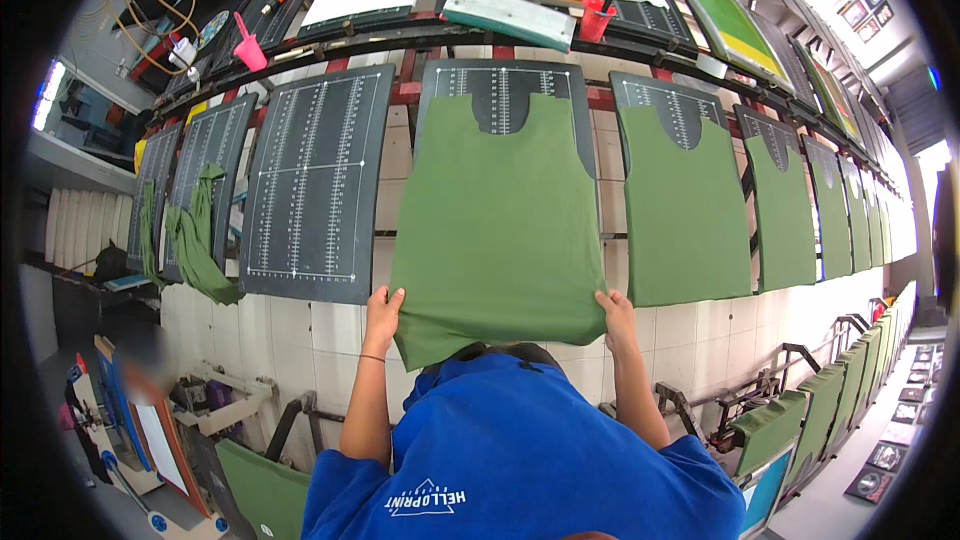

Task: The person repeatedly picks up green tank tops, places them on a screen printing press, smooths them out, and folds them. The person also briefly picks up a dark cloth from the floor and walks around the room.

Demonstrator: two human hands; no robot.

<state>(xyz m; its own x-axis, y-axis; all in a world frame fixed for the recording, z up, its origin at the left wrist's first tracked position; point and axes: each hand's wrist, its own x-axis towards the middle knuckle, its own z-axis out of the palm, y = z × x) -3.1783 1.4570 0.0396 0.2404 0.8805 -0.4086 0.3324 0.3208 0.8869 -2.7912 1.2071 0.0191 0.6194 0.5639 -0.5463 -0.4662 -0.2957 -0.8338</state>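
If the middle of the green cloth (498, 225) is taken as the centre of a clock, the left hand (384, 312) is at eight o'clock and the right hand (617, 316) is at four o'clock. Both hands are pinching this cloth, each one by a side edge near the hem, with the thumb lying on the upper face; the other fingers are partly hidden, so I cannot tell exactly how they bend below. The hands are well apart, at almost equal height, and the cloth between them is spread wide, with some soft folds along the hem, which sags toward six o'clock. The left forearm points nearly to twelve, and it carries a thin band (373, 358) near the wrist; the right forearm leans toward eleven. Both come out of the short sleeves of a blue shirt (540, 440) at six o'clock. The cloth lies on a dark board (440, 80), whose marked surface shows at twelve, inside and around the curved neckline. At nine o'clock is a bare board (310, 190), and farther the same way a crumpled cloth (200, 235) hangs loosely. At three o'clock a second cloth (685, 220) lies flat on its own board. Beyond the boards, a long bar (508, 17) is at twelve, a red cup (594, 20) at one and a pink cup (250, 54) at ten.
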